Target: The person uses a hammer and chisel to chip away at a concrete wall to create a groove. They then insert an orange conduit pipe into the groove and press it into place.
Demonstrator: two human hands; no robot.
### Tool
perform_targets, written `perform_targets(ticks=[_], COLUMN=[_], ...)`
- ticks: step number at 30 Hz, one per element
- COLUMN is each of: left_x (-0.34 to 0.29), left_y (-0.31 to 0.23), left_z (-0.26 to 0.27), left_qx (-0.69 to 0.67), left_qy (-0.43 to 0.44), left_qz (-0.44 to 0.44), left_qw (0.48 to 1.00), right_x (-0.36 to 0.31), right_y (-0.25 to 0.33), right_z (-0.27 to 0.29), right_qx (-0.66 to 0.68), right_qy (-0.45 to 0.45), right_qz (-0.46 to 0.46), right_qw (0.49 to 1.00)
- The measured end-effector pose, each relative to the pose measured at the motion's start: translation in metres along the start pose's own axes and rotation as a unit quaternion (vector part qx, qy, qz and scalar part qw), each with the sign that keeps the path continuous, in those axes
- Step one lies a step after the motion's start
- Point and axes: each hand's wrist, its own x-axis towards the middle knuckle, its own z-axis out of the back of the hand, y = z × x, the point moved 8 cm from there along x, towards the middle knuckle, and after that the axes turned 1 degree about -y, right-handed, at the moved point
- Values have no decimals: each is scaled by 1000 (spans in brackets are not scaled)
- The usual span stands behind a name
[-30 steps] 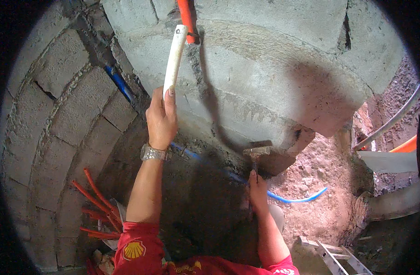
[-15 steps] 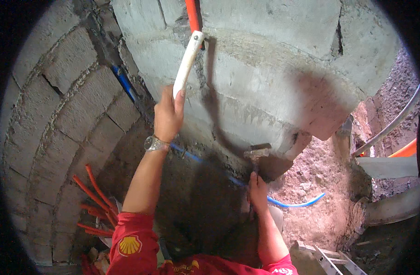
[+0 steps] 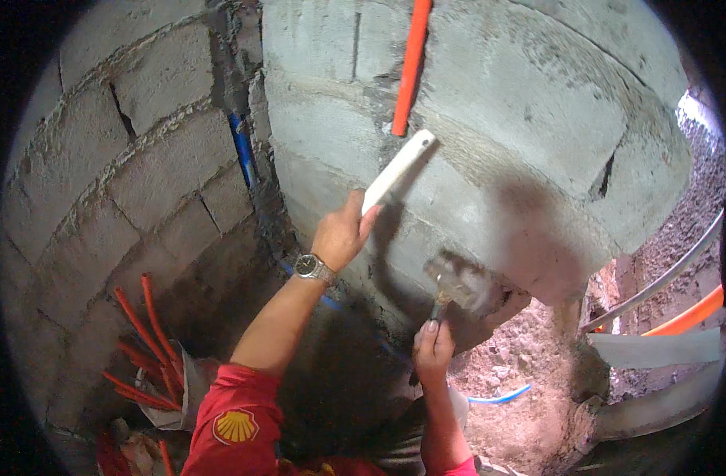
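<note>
Blur on the hammer (image 3: 456, 282) here, its head smeared, probably blocky, in front of the block wall (image 3: 315, 111) near that broken lower edge; the handle's middle disappears inside the right hand (image 3: 434, 349), fingers curled tight round it, forearm (image 3: 444, 420) upright. Left arm (image 3: 275, 329) reaching up and rightward, left hand (image 3: 340, 236) gripping a white bar (image 3: 396, 174), lower end buried in the fist, top tilted right, near the orange pipe (image 3: 412, 67), which the upper frame cuts off.

Hammer head (image 3: 452, 282) blurred; orange pipe (image 3: 412, 70) cut off (top edge).
</note>
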Motion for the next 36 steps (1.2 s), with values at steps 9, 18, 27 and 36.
perform_targets(ticks=[9,18,27,36], left_x=[3,-1,5,21], left_y=[-3,-5,-6,2], left_z=[12,14,43,50], left_qx=[-57,-127,-79,-213], left_qy=[13,28,32,29], left_qz=[2,43,55,68], left_qw=[998,991,995,974], right_x=[95,115,146,150], right_y=[166,200,266,306], right_z=[-34,-38,-31,-1], right_qx=[-50,-73,-193,-183], right_qy=[-135,-118,-15,-50], right_qz=[343,181,133,242], right_qw=[928,974,972,951])
